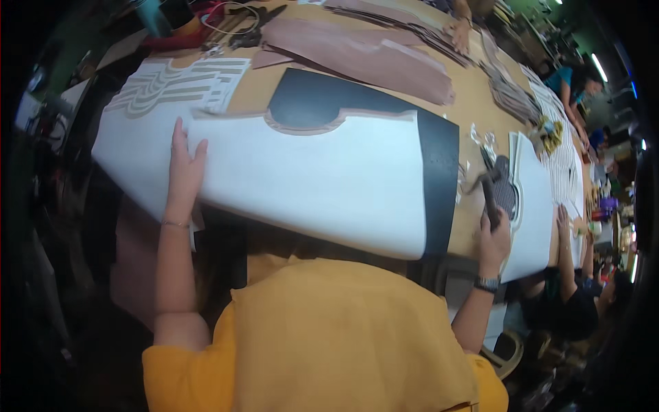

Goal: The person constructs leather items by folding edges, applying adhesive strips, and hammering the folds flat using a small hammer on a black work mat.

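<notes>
A large white panel (309, 178) lies in front of me, with a rounded notch in its far edge and a brownish strip along that edge. Under it a dark grey board (439, 158) shows at the right and through the notch. My left hand (185, 161) rests on the panel's left end, thumb apart and fingers stretched out. At the right, my right hand (495, 240) is closed round the dark handle of a hammer (489, 196), held beside the board. Another stack of white panels (532, 199) with a similar curved notch lies right of the hammer.
Brown leather-like pieces (357, 62) are piled at the back. Striped white pieces (178, 82) lie back left, near a red object (189, 34) and tools. Small white scraps (484, 137) dot the tan table (470, 216). Co-workers' hands (461, 34) reach in at the far and right sides.
</notes>
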Demonstrator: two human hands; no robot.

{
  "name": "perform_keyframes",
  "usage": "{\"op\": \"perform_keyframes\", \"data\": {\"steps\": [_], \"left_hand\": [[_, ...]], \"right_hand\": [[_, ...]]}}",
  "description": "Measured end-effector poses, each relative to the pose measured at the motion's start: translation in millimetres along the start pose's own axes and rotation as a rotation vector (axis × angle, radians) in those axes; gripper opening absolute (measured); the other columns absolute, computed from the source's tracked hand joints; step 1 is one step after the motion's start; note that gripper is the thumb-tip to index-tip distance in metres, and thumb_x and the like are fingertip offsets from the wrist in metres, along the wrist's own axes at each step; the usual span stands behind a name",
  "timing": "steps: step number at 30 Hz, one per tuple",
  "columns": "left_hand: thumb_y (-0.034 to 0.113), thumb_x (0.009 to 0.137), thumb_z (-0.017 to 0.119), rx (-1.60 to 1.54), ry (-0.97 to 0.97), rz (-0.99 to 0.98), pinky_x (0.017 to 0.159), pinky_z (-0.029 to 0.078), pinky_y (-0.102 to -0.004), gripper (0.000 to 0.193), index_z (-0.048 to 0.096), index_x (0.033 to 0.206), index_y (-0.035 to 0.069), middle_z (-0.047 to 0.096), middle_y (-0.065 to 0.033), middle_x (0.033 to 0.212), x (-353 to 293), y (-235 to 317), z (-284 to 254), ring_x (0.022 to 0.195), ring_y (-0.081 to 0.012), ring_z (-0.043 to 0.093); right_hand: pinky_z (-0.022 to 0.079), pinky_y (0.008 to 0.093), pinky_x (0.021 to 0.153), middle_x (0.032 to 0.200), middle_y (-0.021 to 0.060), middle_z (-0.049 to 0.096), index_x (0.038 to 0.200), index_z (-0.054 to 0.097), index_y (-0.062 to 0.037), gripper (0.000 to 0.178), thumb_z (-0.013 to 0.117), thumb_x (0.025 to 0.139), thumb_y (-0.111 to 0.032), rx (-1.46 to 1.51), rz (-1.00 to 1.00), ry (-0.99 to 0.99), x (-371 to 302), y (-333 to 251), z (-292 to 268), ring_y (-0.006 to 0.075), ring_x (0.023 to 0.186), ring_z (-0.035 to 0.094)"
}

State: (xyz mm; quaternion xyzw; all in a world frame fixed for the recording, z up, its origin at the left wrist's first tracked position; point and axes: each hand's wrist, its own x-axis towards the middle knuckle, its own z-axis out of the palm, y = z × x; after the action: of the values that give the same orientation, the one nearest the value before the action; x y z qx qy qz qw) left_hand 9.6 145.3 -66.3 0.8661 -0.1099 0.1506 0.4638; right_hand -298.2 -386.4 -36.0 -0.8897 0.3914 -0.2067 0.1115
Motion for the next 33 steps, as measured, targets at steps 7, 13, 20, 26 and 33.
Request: {"op": "perform_keyframes", "data": {"steps": [7, 13, 20, 26, 33], "left_hand": [[0.019, 0.093, 0.065, 0.435, -0.172, 0.246, 0.108, 0.042, -0.0427, 0.035, 0.065, 0.124, 0.004, 0.066, -0.0153, 0.123, 30.2, 43.5, 41.1, 0.116, -0.0341, 0.061], [0.025, 0.098, 0.059, 0.334, -0.320, 0.080, 0.108, 0.035, -0.0485, 0.027, 0.071, 0.114, 0.007, 0.073, -0.0107, 0.109, 46.3, 59.4, 69.6, 0.102, -0.0268, 0.068], [0.027, 0.096, 0.064, 0.227, -0.378, -0.072, 0.094, 0.047, -0.0394, 0.027, 0.072, 0.107, 0.003, 0.075, -0.0113, 0.096, 55.2, 59.1, 71.5, 0.090, -0.0223, 0.069], [0.025, 0.098, 0.063, 0.222, -0.389, -0.091, 0.081, 0.051, -0.0326, 0.029, 0.071, 0.109, 0.000, 0.074, -0.0121, 0.095, 59.9, 51.2, 74.0, 0.087, -0.0208, 0.067], [0.022, 0.101, 0.057, 0.188, -0.438, -0.073, 0.087, 0.050, -0.0324, 0.030, 0.069, 0.114, -0.001, 0.074, -0.0135, 0.099, 63.1, 43.7, 69.3, 0.094, -0.0209, 0.068]], "right_hand": [[0.045, 0.0443, 0.099, 0.116, 0.0182, 0.063, 0.117, 0.064, -0.0002, 0.030, 0.069, 0.090, -0.012, 0.247, -0.408, 0.006, -8.6, -27.0, 13.2, 0.0355, 0.112, 0.059], [0.046, 0.0444, 0.097, 0.116, 0.0179, 0.064, 0.114, 0.066, -0.0004, 0.030, 0.073, 0.088, -0.013, 0.220, -0.634, -0.173, -42.2, -111.5, 28.0, 0.0358, 0.113, 0.058], [0.046, 0.0445, 0.097, 0.118, 0.0185, 0.064, 0.110, 0.068, -0.0011, 0.029, 0.076, 0.085, -0.013, 0.374, -0.551, -0.216, -35.5, -103.9, 34.6, 0.0361, 0.112, 0.058], [0.046, 0.0442, 0.097, 0.117, 0.0186, 0.064, 0.110, 0.068, -0.0009, 0.029, 0.077, 0.085, -0.013, 0.368, -0.548, -0.222, -34.4, -103.3, 34.6, 0.0358, 0.112, 0.058], [0.046, 0.0440, 0.096, 0.117, 0.0188, 0.064, 0.110, 0.067, -0.0006, 0.029, 0.076, 0.085, -0.012, 0.371, -0.538, -0.237, -34.8, -104.1, 34.5, 0.0360, 0.112, 0.058]]}}
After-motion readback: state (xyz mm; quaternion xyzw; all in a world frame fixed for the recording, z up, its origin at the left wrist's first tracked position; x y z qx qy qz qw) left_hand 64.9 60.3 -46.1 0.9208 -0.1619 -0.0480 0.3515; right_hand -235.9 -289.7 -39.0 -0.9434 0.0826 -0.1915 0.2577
